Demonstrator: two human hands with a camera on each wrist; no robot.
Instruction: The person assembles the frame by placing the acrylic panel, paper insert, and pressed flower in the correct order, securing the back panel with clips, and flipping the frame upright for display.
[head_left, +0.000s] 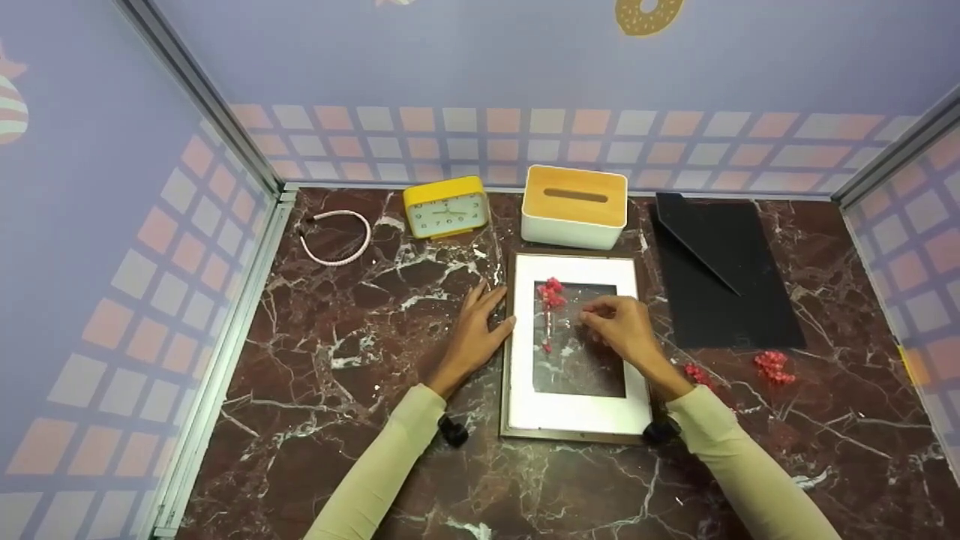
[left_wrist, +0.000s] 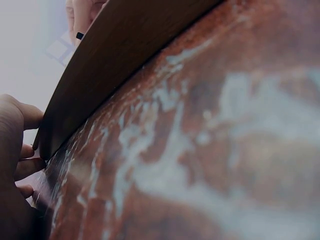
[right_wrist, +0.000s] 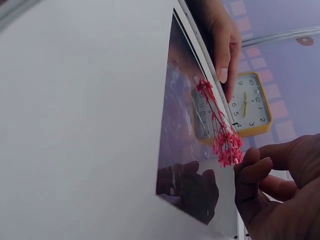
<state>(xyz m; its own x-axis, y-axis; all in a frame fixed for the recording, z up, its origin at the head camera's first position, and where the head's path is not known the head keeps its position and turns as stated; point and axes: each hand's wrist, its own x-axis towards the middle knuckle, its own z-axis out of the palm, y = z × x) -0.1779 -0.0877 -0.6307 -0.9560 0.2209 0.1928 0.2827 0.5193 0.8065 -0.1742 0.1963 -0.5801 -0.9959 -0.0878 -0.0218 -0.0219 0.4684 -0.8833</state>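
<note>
A picture frame [head_left: 517, 420] with a white mat and a dark, glossy window lies flat. On the window's left part lies a sprig of red dried flowers [head_left: 551, 292], its thin stem pointing toward the near side. My left hand [head_left: 478, 330] rests beside the frame's left edge, thumb against the rim and the other fingers extended on the table. Above the glass, to the right of the sprig, is my right hand [head_left: 619, 326], fingers curled and fingertips together. Nothing shows between those fingertips [right_wrist: 252, 172] in the right wrist view, where the glass mirrors the hand.
Behind the frame stand a yellow alarm clock [head_left: 447, 210] and a white tissue box [head_left: 574, 232] with a wooden lid. A headband [head_left: 367, 232] lies at the back left. To the right are a black backing board [head_left: 735, 315] with a raised stand and red flower clusters [head_left: 774, 367].
</note>
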